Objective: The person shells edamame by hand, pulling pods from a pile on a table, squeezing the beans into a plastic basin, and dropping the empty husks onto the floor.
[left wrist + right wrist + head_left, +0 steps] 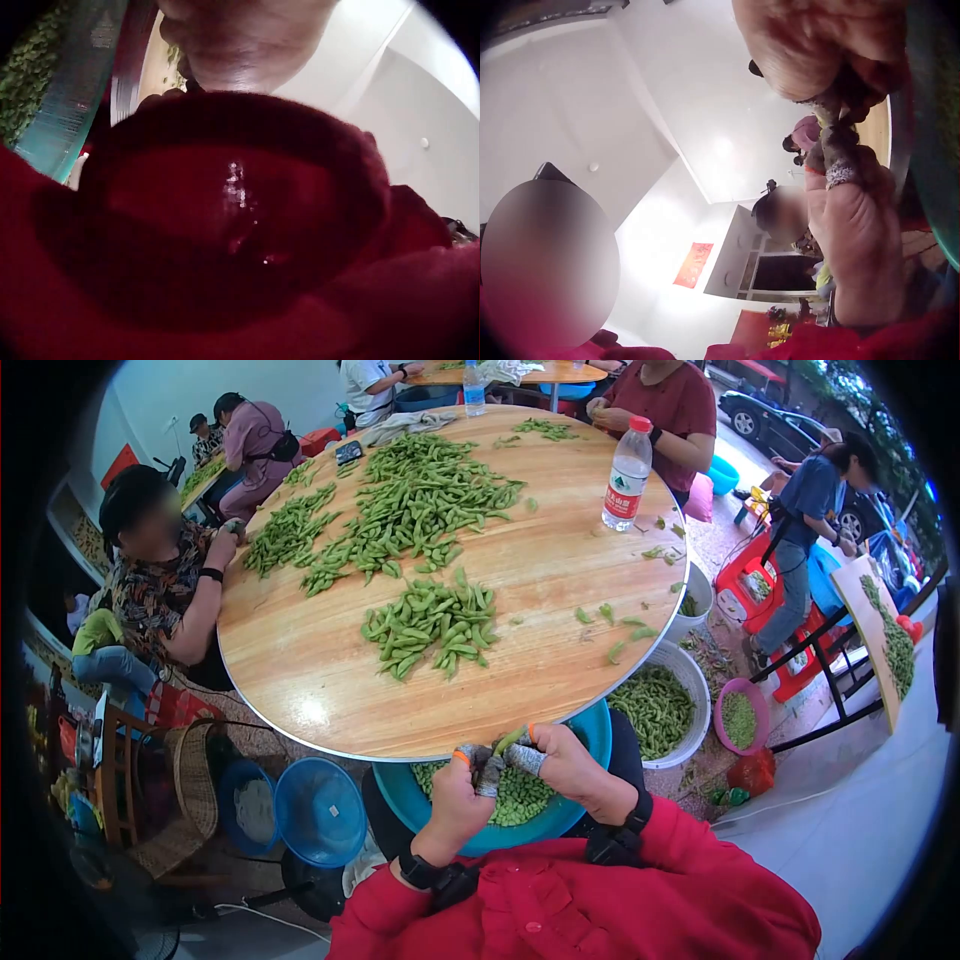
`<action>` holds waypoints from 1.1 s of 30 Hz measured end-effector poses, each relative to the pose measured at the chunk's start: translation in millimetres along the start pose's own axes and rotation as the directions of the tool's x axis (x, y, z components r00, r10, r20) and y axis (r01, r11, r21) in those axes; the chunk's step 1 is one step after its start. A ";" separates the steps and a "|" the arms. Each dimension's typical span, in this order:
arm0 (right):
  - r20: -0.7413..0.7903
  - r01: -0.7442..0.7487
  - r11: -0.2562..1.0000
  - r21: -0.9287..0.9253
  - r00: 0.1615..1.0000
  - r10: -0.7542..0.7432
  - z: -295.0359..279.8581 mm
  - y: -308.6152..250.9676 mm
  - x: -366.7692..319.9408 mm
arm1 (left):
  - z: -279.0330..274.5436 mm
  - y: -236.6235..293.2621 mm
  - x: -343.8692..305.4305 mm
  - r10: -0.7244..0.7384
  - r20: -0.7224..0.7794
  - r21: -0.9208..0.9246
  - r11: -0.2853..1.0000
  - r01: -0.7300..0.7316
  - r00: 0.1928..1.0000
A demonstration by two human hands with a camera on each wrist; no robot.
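Over the near table edge, my left hand (458,807) and right hand (583,768) meet, both with grey finger covers on thumb and fingers. A green soybean pod (511,739) shows between the fingertips, pinched by both hands. Below them a teal basin (597,745) holds shelled green beans (522,797). In the right wrist view, the left hand (855,225) and right hand (817,52) touch at the fingertips, and the pod is mostly hidden there. Red sleeve cloth (225,225) fills most of the left wrist view, with part of the left hand (247,45) above it.
The round wooden table (540,660) carries a small pod pile (430,625), a larger pile (420,500) and a water bottle (627,475). A white basket of pods (703,695) and a pink basin (765,732) stand right, blue basins (320,815) left. Other people sit around.
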State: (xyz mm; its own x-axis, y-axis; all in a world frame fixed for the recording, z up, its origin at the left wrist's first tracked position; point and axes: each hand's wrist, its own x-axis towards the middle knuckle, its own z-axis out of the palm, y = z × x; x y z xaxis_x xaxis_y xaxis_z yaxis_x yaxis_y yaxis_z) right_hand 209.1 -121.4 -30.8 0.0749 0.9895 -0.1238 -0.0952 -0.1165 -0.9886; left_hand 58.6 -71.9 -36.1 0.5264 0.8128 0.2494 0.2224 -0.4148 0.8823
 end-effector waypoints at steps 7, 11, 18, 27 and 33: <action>0.086 -0.069 0.966 0.248 0.995 0.049 -2.2 -2.7 -5.6 | -6.4 11.9 3.5 -0.028 0.028 -0.077 0.997 0.030 0.999; 0.064 -0.051 0.977 0.209 0.997 0.039 -2.3 0.7 -5.1 | -5.0 1.9 2.6 0.131 0.064 0.200 0.970 -0.141 0.989; 0.041 0.024 0.997 0.072 0.999 -0.027 1.2 -0.7 -8.7 | -4.4 1.2 0.1 0.000 0.070 -0.174 0.985 0.012 0.998; 0.161 -0.071 0.926 0.372 0.987 0.011 -1.1 17.0 -1.2 | -13.6 -20.1 2.9 -0.262 0.443 -0.676 0.531 0.511 0.857; 0.076 -0.052 0.993 0.108 0.996 0.044 6.9 1.6 -0.9 | -12.5 -17.1 -0.9 0.087 0.207 0.294 0.945 -0.147 0.975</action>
State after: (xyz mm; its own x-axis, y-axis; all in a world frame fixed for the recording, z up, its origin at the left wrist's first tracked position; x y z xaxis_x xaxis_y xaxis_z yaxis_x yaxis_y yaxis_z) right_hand 202.0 -121.8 -31.6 -0.0045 0.9871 -0.1601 -0.2058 -0.1576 -0.9658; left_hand 44.1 -60.4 -46.5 0.7020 0.6715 0.2373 0.3738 -0.6310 0.6798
